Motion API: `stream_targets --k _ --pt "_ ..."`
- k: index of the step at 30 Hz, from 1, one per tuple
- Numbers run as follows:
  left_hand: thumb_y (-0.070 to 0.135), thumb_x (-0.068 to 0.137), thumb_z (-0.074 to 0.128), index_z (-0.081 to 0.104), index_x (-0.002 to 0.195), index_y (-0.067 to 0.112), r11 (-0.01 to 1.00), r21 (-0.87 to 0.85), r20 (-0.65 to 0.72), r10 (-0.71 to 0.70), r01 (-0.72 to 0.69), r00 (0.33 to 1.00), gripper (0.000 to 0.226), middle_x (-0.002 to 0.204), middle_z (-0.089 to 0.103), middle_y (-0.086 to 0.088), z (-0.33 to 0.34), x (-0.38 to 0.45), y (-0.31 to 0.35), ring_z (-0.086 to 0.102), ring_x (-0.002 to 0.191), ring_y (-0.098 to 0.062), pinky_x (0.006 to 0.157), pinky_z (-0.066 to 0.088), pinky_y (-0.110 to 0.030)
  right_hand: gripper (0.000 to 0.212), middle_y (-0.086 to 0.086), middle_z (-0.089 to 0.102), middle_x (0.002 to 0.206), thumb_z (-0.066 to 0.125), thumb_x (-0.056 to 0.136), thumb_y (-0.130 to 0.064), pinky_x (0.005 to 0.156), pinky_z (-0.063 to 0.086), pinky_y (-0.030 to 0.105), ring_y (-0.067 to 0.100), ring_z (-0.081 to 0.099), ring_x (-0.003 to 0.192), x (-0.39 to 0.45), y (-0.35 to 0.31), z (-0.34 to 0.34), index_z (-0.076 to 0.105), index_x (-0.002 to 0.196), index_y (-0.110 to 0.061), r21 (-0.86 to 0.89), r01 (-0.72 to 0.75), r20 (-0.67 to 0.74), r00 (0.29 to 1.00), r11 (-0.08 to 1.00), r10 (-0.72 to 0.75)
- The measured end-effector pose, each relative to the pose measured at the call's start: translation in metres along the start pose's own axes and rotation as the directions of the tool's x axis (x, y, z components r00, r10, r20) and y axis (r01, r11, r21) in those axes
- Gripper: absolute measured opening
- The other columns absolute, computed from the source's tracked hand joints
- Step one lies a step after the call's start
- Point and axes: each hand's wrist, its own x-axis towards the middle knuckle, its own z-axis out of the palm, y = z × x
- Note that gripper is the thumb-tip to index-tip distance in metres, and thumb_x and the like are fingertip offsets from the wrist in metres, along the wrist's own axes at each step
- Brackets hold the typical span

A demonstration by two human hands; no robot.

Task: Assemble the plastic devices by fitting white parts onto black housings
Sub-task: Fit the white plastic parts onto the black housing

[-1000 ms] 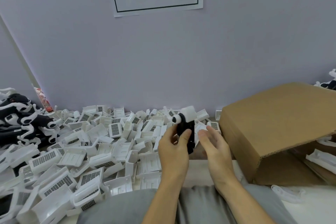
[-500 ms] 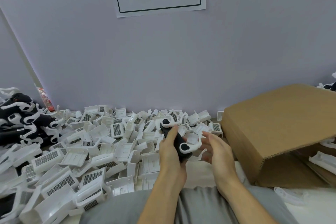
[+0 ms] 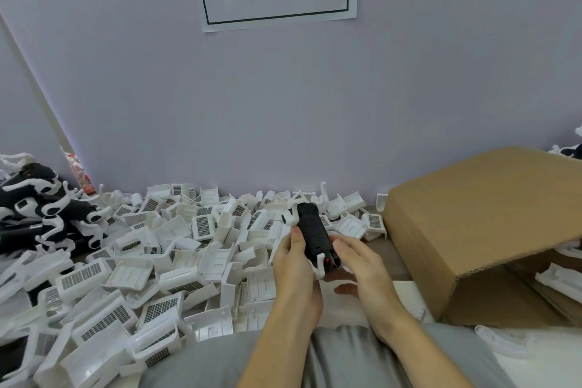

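Both hands grip 1 black housing [image 3: 315,235] at centre, tilted toward 11 o'clock: left hand [image 3: 294,264] steadies it, right hand [image 3: 362,264] pinches white part [image 3: 319,264] at its near end, prob. seating it.

Soft, even indoor light washes the lilac wall [image 3: 409,88], casting only faint shadows beneath the heaped white parts [image 3: 151,264]. Wide-angle distortion bends the wall's left corner; edges look slightly smeared, the centre reasonably sharp.
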Motion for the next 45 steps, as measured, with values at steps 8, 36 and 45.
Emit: stream_targets --k 8,36,45 --pt "0.038 0.107 0.043 0.068 0.116 0.008 0.999 0.028 0.006 -0.035 0.035 0.999 0.04 0.117 0.068 -0.029 -0.0002 0.0005 -0.0026 0.064 0.102 -0.052 0.058 0.044 -0.033 0.017 -0.007 0.072 0.076 0.058 0.098 -0.018 0.062 0.046 0.027 0.014 0.064 0.063 -0.0007 0.001 0.0036 0.065 0.109 -0.029 -0.08 -0.001 0.065 0.998 0.997 0.006" --pt "0.018 0.101 0.053 0.07 0.116 0.014 0.997 0.069 0.147 0.028 -0.039 0.989 0.023 0.105 0.071 -0.014 0.0004 -0.003 -0.0004 0.062 0.088 -0.031 0.062 0.046 -0.033 0.037 -0.012 0.065 0.065 0.048 0.095 -0.002 0.054 0.046 0.022 0.009 0.053 0.057 -0.0001 0.0029 0.0027 0.061 0.109 -0.033 -0.069 0.03 0.076 0.997 0.997 -0.025" --pt "0.02 0.101 0.054 0.068 0.119 0.016 0.995 0.088 0.147 0.024 -0.038 0.989 0.024 0.115 0.07 -0.018 0.0002 -0.0015 -0.0022 0.059 0.094 -0.033 0.063 0.044 -0.034 0.024 -0.011 0.063 0.067 0.053 0.097 -0.01 0.059 0.041 0.031 0.015 0.048 0.058 0.001 0.0031 0.0031 0.064 0.108 -0.029 -0.007 0.016 0.073 0.997 1.0 -0.015"
